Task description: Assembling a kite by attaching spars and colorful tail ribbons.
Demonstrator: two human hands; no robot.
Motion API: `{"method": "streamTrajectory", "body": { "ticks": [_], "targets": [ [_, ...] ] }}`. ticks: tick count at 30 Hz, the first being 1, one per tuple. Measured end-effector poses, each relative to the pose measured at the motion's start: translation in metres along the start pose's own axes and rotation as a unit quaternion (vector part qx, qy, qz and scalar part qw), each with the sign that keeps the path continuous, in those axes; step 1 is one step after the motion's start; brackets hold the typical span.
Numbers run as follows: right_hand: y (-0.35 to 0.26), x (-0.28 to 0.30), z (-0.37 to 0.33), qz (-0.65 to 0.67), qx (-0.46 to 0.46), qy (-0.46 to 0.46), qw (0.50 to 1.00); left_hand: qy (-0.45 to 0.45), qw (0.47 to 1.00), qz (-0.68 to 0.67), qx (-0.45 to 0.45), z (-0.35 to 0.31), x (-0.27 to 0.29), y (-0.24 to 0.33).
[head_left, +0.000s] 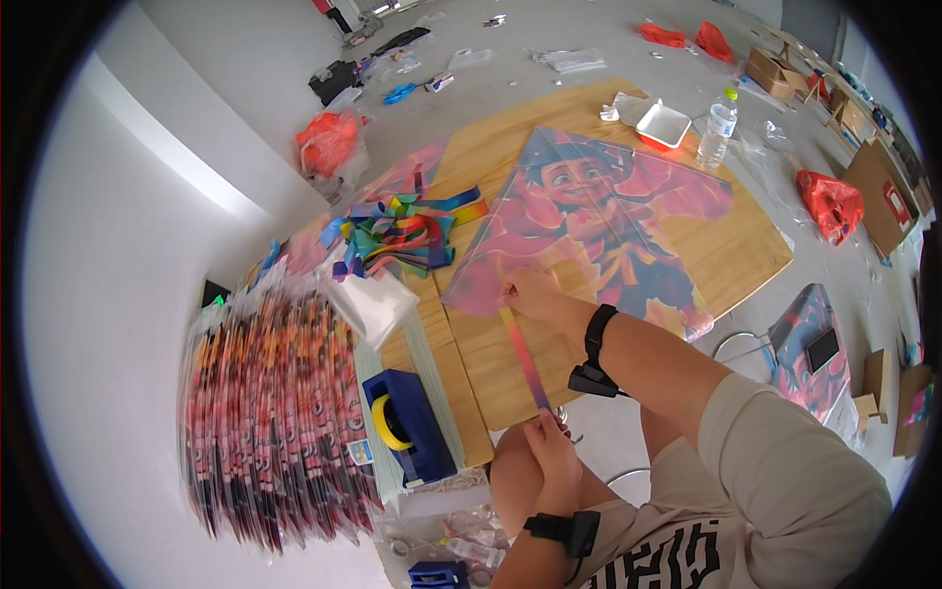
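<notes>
A colourful ribbon (523, 353), shading from yellow through red to purple, is stretched between my two hands. My right hand (530, 294) pinches its yellow end at the near left corner of a printed kite (579, 206) with a cartoon figure. Closer to my body, at the table's near edge, my left hand (554, 450) has its fingers closed on the purple end. The kite lies spread on the wooden table (731, 260), with thin rods crossing it. Left of it sits a tangled pile of similar ribbons (407, 236).
A blue tape dispenser (417, 432) with yellow tape stands left of my left hand. Beyond it hang many bagged printed kites (280, 412). A water bottle (718, 128) and a white-and-red tray (664, 125) stand at the table's far side. Red bags (829, 204) lie on the floor.
</notes>
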State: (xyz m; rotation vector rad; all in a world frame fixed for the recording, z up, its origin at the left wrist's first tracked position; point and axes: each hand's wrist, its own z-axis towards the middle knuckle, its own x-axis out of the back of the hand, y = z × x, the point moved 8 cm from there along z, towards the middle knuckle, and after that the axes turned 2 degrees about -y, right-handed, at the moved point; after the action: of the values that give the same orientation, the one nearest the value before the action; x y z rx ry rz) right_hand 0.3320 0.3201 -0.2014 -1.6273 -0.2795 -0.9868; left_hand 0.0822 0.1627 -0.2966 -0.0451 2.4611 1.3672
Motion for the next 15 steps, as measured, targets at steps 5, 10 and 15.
{"method": "streamTrajectory", "body": {
  "ticks": [5, 10, 15],
  "targets": [
    [-0.0030, -0.0005, -0.0017, -0.005, -0.012, 0.001, 1.000, -0.010, 1.000, -0.007, -0.005, 0.0021, 0.0013, 0.0001],
    [-0.0044, -0.0014, -0.0034, -0.011, -0.010, 0.014, 1.000, -0.012, 1.000, -0.006, -0.004, 0.0013, 0.0003, 0.0014],
    [-0.0044, -0.0013, -0.0025, -0.012, -0.019, 0.010, 1.000, -0.019, 1.000, -0.002, -0.016, 0.0028, -0.0005, 0.0027]
  ]
}}
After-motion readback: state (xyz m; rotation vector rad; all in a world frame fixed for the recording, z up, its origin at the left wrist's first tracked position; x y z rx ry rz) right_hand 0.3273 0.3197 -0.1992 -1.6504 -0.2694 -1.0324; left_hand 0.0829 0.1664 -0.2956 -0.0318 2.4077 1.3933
